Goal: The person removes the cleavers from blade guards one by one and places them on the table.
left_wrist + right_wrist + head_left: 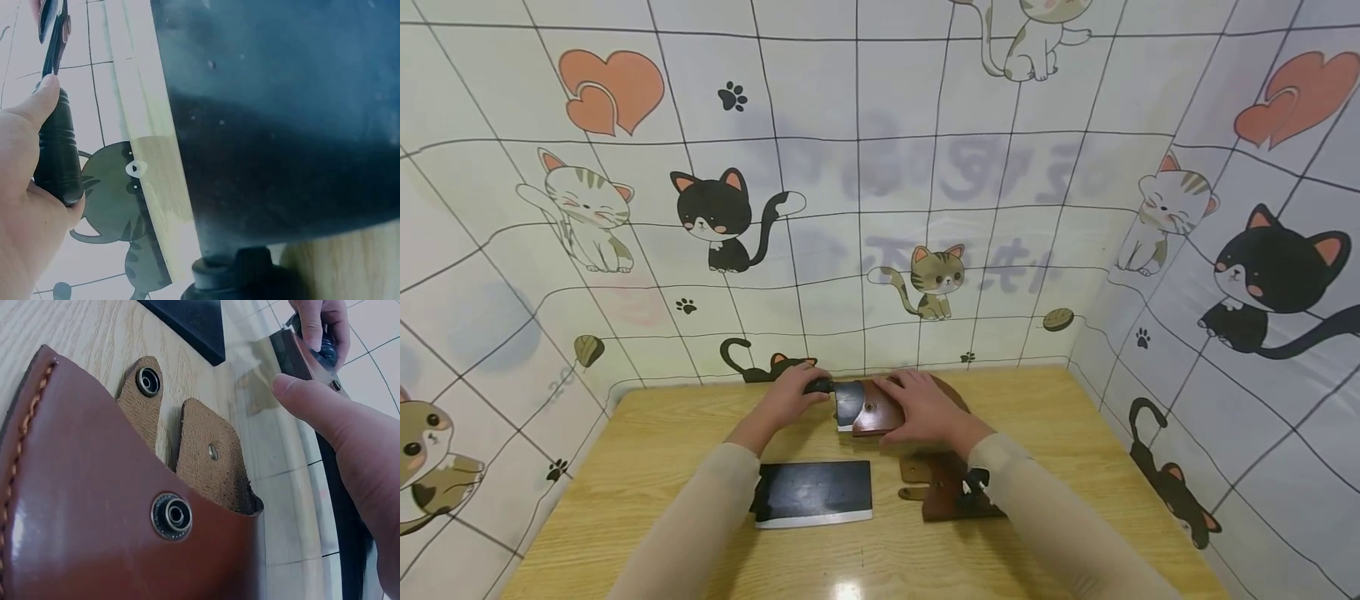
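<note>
Near the table's back edge, my left hand grips the black handle of a cleaver. A dark strip of its blade shows between the handle and a brown leather sheath, which covers the rest. My right hand holds that sheath from above, thumb on its near side and fingers over the far side. Closer to me lies a bare cleaver with a dark blade and bright edge, its handle end hidden by my left sleeve. Below my right forearm is a second brown sheath, partly covered by the sleeve.
Two strap ends with metal snaps stick out from the second sheath, pointing left. The light wooden table is bounded at the back and sides by a white cloth printed with cats and grid lines.
</note>
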